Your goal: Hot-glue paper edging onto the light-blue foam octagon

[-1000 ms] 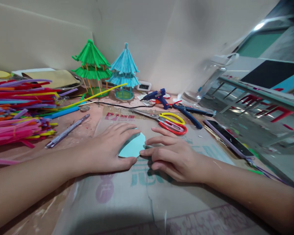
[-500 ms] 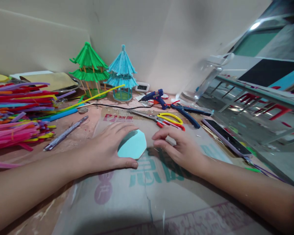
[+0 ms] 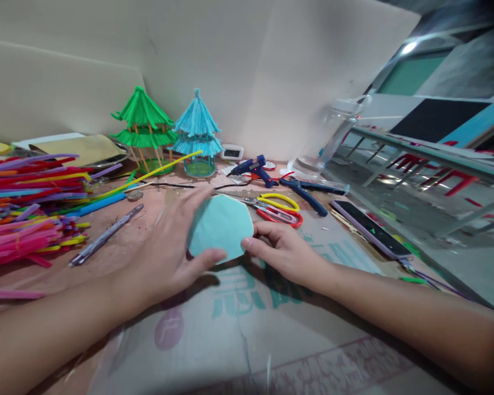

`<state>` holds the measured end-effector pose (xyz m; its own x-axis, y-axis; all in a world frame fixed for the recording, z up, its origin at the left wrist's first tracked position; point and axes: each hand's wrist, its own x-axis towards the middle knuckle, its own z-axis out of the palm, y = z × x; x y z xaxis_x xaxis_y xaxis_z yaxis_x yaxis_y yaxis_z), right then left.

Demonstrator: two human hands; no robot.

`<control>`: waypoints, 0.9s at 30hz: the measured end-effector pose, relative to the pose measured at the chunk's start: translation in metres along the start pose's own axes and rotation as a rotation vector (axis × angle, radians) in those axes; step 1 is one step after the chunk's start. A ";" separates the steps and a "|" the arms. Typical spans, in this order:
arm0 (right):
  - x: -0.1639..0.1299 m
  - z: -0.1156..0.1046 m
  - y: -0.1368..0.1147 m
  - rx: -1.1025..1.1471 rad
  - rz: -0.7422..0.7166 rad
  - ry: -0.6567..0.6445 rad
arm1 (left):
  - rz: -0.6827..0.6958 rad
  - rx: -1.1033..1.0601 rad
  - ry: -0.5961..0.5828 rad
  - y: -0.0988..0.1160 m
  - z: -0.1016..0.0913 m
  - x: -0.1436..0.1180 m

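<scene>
A light-blue cardboard piece with several straight edges [image 3: 222, 227] is tilted up above the printed sheet, its broad face towards me. My right hand [image 3: 282, 246] pinches its right edge between thumb and fingers. My left hand [image 3: 167, 249] is spread around the left side, fingers raised and slightly blurred. The left thumb lies by the lower edge; whether the left palm touches the piece I cannot tell. Just behind the piece lie scissors with yellow and red handles [image 3: 278, 211], their blades partly hidden.
Colourful pipe cleaners [image 3: 24, 208] are piled at left beside a pen [image 3: 107, 235]. Behind stand a green pavilion model [image 3: 144, 131] and a blue one [image 3: 197, 134]. A glue gun [image 3: 253, 169], pliers [image 3: 304, 195], a clear jug [image 3: 325, 137] and a phone [image 3: 370, 227] line the right.
My right hand has moved left and taken the blue piece's right edge. The piece has tipped up towards me. My left fingers have lifted and loosened around it. The view has shifted slightly.
</scene>
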<state>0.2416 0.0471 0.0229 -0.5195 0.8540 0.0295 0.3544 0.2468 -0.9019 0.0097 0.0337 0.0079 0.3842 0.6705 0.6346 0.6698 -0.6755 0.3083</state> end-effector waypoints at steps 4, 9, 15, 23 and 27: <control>0.000 -0.003 0.000 -0.037 -0.041 0.019 | -0.361 -0.285 -0.099 -0.003 -0.001 0.004; 0.000 -0.006 0.003 -0.116 -0.113 0.082 | -0.496 -0.541 -0.191 -0.007 0.002 0.005; 0.002 -0.006 0.006 0.016 -0.079 0.037 | -0.437 -0.573 -0.208 -0.003 0.001 0.007; 0.004 -0.006 0.007 -0.064 -0.073 0.047 | -0.419 -0.500 -0.216 -0.003 -0.001 0.007; 0.007 -0.005 0.008 0.040 -0.022 0.046 | -0.468 -0.427 -0.219 -0.003 0.000 0.006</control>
<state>0.2450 0.0573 0.0178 -0.4900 0.8690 0.0682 0.3113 0.2476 -0.9175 0.0102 0.0392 0.0105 0.2646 0.9386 0.2214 0.5038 -0.3303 0.7982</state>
